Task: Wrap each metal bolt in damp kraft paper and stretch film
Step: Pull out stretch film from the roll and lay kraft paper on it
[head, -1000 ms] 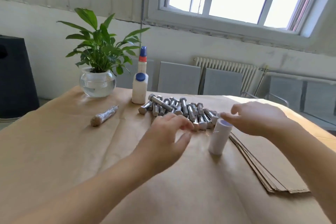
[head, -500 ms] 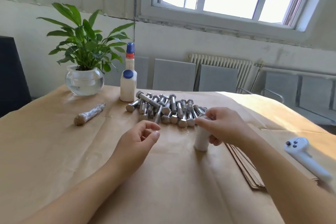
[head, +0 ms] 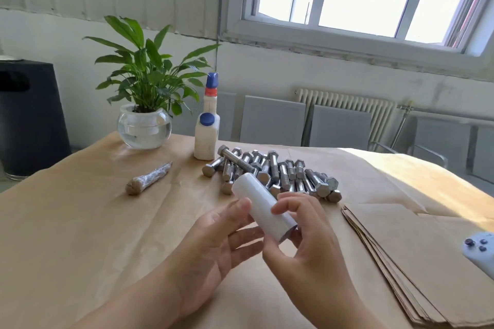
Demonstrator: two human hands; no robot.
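Observation:
A white roll of stretch film point(head: 260, 203) is lifted off the table and tilted, its far end toward the bolts. My right hand point(head: 302, 243) grips its near end with curled fingers and thumb. My left hand point(head: 213, 240) supports the roll from the left, thumb against its side and fingers under it. Behind the roll lies a pile of several bare metal bolts point(head: 272, 171). One bolt wrapped in kraft paper and film point(head: 148, 178) lies to the left. A stack of kraft paper sheets point(head: 417, 256) sits at the right.
A white squeeze bottle with a blue cap point(head: 206, 128) stands behind the bolts. A plant in a glass bowl point(head: 144, 125) is at the far left. A pale blue controller point(head: 481, 251) lies on the sheets at the right edge. Kraft paper covers the table point(head: 80, 235).
My right hand has lifted the film roll from standing on the table and tilted it. My left hand has come in against the roll's side.

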